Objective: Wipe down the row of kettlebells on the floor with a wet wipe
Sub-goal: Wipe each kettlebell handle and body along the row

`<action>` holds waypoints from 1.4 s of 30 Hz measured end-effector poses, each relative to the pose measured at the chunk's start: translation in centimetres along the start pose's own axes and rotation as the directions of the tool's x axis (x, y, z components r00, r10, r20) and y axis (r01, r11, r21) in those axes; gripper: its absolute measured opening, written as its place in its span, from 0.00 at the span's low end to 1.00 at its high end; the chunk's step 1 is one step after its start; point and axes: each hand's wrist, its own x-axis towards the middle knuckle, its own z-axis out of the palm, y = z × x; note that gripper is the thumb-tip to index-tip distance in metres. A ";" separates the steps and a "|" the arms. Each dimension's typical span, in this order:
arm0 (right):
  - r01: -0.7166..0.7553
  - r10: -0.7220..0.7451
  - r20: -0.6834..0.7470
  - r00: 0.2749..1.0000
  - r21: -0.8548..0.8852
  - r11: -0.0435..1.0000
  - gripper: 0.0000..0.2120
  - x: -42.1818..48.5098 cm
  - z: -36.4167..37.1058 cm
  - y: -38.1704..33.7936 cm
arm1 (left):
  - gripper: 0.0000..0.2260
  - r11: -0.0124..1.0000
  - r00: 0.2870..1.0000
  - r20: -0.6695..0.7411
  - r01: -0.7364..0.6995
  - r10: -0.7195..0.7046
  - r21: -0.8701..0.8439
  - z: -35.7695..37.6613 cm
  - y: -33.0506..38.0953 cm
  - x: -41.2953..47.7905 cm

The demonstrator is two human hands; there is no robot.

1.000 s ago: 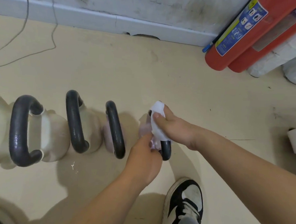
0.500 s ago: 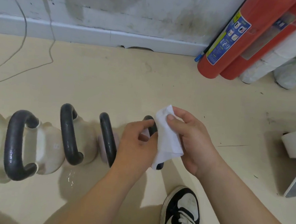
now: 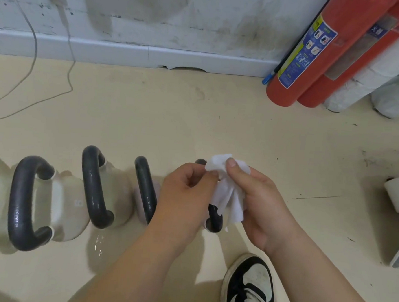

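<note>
Floor [image 3: 196, 118]: beige, marked. Kettlebells [image 3: 57, 200] stand in a row at left, black handles upright. Left hand [image 3: 186, 196] and right hand [image 3: 258, 208] both pinch the white wet wipe [image 3: 228, 197], held crumpled just above the rightmost kettlebell handle [image 3: 214, 219].

Both forearms reach forward from the bottom edge, bare. The left hand [image 3: 186, 192] is curled, thumb and forefinger pinching the top of the wet wipe [image 3: 228, 194]. The right hand [image 3: 258, 201], just right of the wipe, cups it with thumb pressed on its upper edge.
</note>
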 end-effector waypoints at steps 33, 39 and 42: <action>0.064 -0.252 -0.299 0.921 -0.520 0.852 0.15 3.2 -0.6 2.6 | 0.10 0.580 0.988 0.103 -0.151 0.115 0.801 1.4 -0.7 1.7; 0.066 -0.030 0.099 0.995 -0.383 0.921 0.18 2.3 1.0 2.3 | 0.24 0.656 0.951 0.166 -0.301 0.261 0.692 1.1 -2.6 2.4; -0.009 0.041 0.088 0.995 -0.334 0.943 0.18 3.7 1.1 2.1 | 0.14 0.715 0.962 0.090 -0.254 0.260 0.652 1.5 -2.2 3.4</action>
